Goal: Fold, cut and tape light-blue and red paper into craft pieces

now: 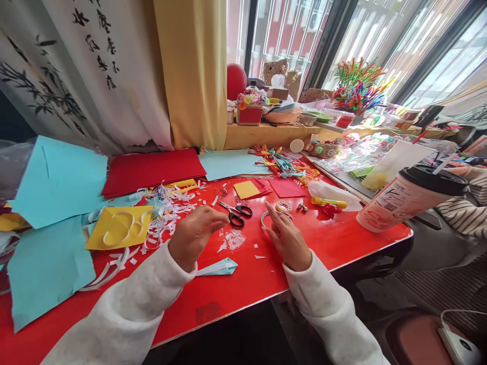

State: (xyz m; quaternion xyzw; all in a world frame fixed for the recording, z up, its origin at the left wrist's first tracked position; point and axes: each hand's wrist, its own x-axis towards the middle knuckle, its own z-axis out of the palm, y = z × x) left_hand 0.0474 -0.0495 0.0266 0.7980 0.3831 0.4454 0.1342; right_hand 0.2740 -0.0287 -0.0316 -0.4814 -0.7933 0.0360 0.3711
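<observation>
My left hand (198, 232) is raised over the table, its fingers bent together toward the thumb; whatever they may pinch is too small to make out. My right hand (288, 241) is at a thin white ring, seemingly a tape roll (263, 219), which passes between thumb and fingers and is partly hidden behind them. Black-handled scissors (236, 219) lie between the hands, blades pointing away. Below them rests a folded light-blue paper piece (222, 267) with a white strip on it. Another tape roll (283, 206) lies flat just beyond my right hand.
Light-blue sheets (57, 268), a yellow sheet (110, 238) and white paper strips (169, 208) cover the left side. Red card (152, 172) lies behind. A yellow glue stick (329, 203) and tall lidded cup (403, 200) stand out at right. Another person's striped sleeve (460, 218) shows beyond.
</observation>
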